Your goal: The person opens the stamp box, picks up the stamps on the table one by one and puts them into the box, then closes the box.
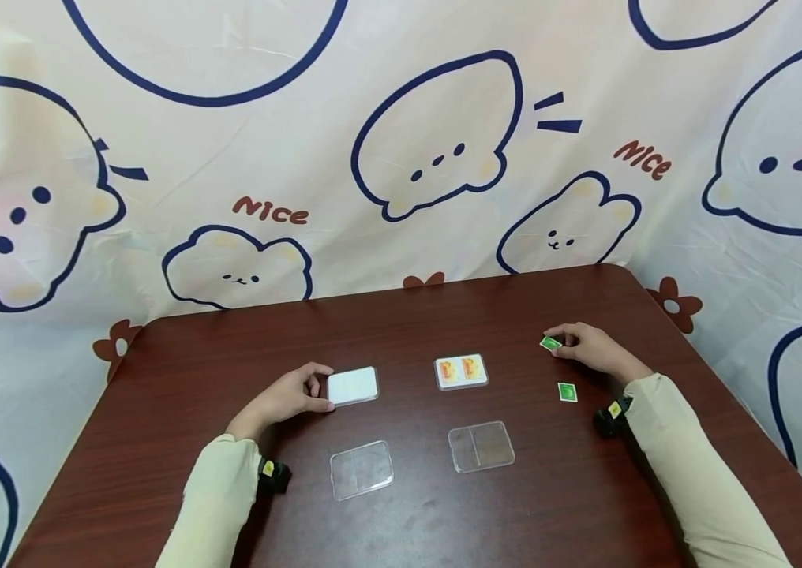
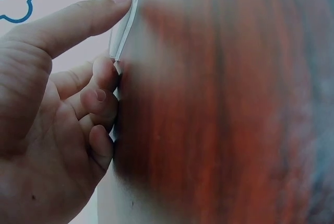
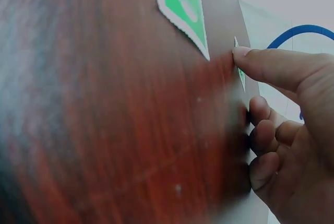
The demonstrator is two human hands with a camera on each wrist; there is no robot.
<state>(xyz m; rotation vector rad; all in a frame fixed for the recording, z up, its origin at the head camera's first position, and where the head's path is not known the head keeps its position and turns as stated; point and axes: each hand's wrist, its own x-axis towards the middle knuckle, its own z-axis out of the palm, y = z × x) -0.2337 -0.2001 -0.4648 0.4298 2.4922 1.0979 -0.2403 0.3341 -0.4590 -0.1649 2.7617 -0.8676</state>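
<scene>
On the table's left side, a clear plastic case with a white filling [image 1: 353, 386] lies flat. My left hand [image 1: 292, 394] grips its left edge between thumb and fingers; the left wrist view shows the thumb [image 2: 107, 12] on the rim of the case [image 2: 128, 25]. Over at the right, my right hand [image 1: 589, 348] pinches a small green card [image 1: 550, 343] by thumb and fingertips. A second green card [image 1: 567, 392] lies flat nearer to me, below that hand. In the right wrist view this loose card [image 3: 182, 10] is close, and the pinched one [image 3: 240, 75] appears edge-on.
Between the hands sits a clear case with two orange-and-yellow printed cards [image 1: 461, 371]. Nearer to me lie two transparent case pieces, one at left [image 1: 361, 470] and one at right [image 1: 481, 447]. A patterned cloth [image 1: 401, 252] hangs behind the brown table [image 1: 415, 521].
</scene>
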